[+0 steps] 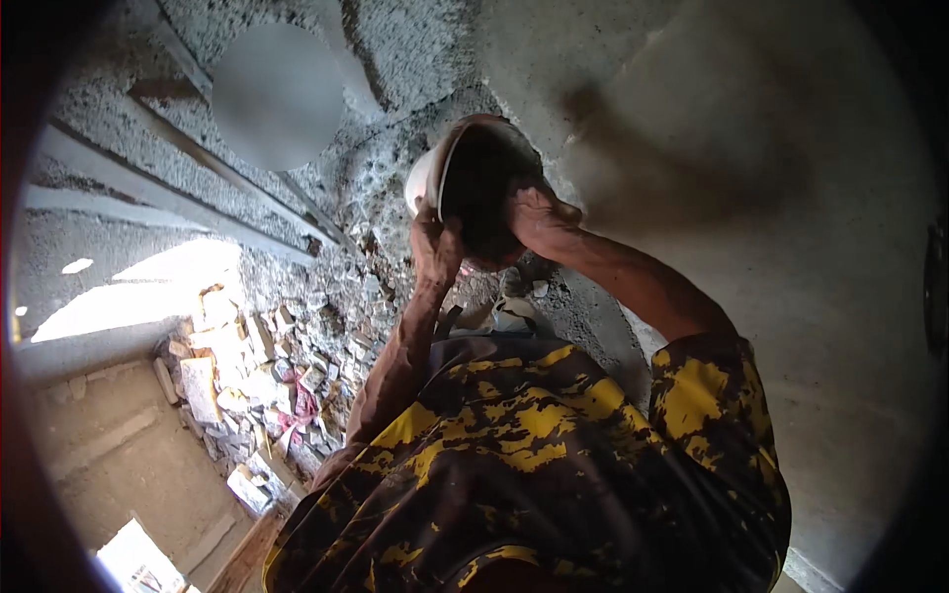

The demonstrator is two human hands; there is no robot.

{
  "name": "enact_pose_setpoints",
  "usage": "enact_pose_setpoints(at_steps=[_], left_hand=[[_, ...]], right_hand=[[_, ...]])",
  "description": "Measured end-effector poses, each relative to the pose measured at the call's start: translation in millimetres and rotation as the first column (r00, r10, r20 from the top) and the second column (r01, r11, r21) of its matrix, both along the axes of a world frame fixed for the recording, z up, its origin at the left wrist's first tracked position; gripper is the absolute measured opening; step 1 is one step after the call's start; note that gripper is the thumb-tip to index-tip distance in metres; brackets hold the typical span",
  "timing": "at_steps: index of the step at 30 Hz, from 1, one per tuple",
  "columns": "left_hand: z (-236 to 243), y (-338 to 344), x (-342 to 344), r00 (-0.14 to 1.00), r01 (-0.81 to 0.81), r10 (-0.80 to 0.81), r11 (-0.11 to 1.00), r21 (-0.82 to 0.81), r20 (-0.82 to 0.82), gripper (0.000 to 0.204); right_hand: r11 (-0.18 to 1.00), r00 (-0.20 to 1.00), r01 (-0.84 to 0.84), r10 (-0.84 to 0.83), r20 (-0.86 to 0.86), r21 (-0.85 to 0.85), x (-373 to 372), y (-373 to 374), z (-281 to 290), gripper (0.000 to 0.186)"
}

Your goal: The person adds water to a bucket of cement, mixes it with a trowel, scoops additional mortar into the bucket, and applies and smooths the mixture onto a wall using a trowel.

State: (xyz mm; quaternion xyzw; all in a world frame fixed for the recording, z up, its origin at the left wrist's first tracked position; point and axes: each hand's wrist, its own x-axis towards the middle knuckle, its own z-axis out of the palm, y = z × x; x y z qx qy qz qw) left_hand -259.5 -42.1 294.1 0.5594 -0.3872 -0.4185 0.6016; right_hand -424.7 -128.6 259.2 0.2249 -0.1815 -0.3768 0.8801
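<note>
A pale, round bucket (425, 185) is tilted in front of me, its inside dark and its contents too shadowed to make out. My left hand (436, 240) grips its near left edge, thumb and fingers around the rim. My right hand (539, 212) holds it at the near right side, with fingertips partly lost in the dark opening. Rough, dusty ground with small stones (514, 282) shows just below the bucket, above my feet.
Long beams or poles (168, 188) lie along the upper left. A heap of broken masonry (272, 381) fills the lower left, near sunlit patches (173, 277). A smooth grey concrete surface (771, 296) spans the right side.
</note>
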Motion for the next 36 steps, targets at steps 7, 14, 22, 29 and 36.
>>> enact_pose_setpoints(at_steps=[7, 14, 22, 29, 36], left_hand=[[2, 60, 50, 0.993, 0.063, -0.06, 0.998, 0.023, -0.104, 0.046], [-12, 105, 94, 0.955, -0.087, 0.091, 0.996, 0.029, -0.282, 0.045], [-78, 161, 126, 0.735, -0.368, 0.544, 0.821, 0.436, -0.404, 0.026], [-71, 213, 117, 0.688, -0.465, 0.596, 0.8, 0.379, -0.414, 0.022], [-96, 244, 87, 0.426, -0.527, 0.006, 0.814, 0.242, 0.905, 0.026]], right_hand=[[-0.162, 0.198, -0.917, -0.978, 0.063, 0.364, 40, 77, -13, 0.017], [0.132, -0.138, -0.987, -0.987, -0.076, 0.089, 48, 112, -22, 0.027], [0.365, -0.336, -0.929, -0.9, -0.276, -0.058, 93, 120, -7, 0.013], [-0.264, 0.383, -0.837, -0.908, -0.169, -0.478, 107, 95, 118, 0.02], [0.226, 0.143, -0.921, -0.559, -0.817, -0.316, -65, -107, 131, 0.027]])
